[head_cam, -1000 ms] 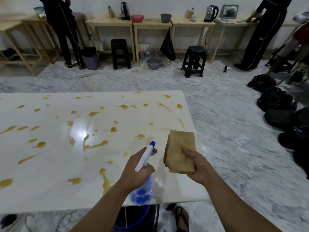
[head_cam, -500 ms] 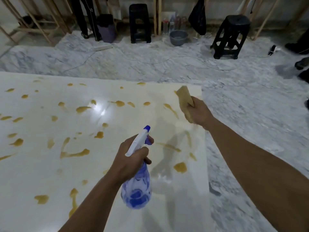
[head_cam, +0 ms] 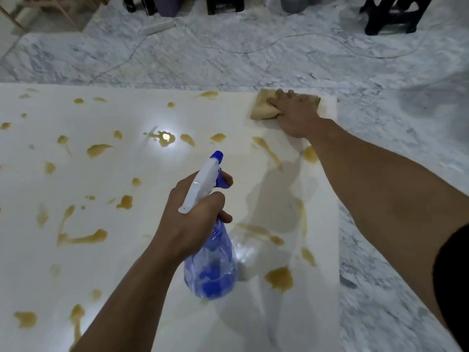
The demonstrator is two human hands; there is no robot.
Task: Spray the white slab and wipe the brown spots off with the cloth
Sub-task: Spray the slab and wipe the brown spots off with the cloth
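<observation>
No brand, label or lettering can be read anywhere in your view, not even on the spray bottle point(head_cam: 212, 265). That bottle is clear blue plastic with a white trigger head and a blue nozzle tip, and your left hand point(head_cam: 193, 219) grips its neck with one finger curled over the blue trigger, holding it above the slab with the nozzle aimed away from you.

The white slab point(head_cam: 142, 250) is glossy, with a bright lamp glare near its far middle, and it fills the lower left of your view. Brown spots point(head_cam: 279, 278) are scattered over most of it as blobs, drips and long smears; they look wet and amber.

Your right hand point(head_cam: 294, 115) presses down on the tan cloth point(head_cam: 262, 109) at the slab's far right corner, fingers spread over it and bunching the folded fabric beneath. The cloth lies flat on the slab, just inside the edges.

Beyond the slab lie a grey-veined marble floor point(head_cam: 228, 62), a thin cable point(head_cam: 291, 40) and a black stool point(head_cam: 390, 13).
</observation>
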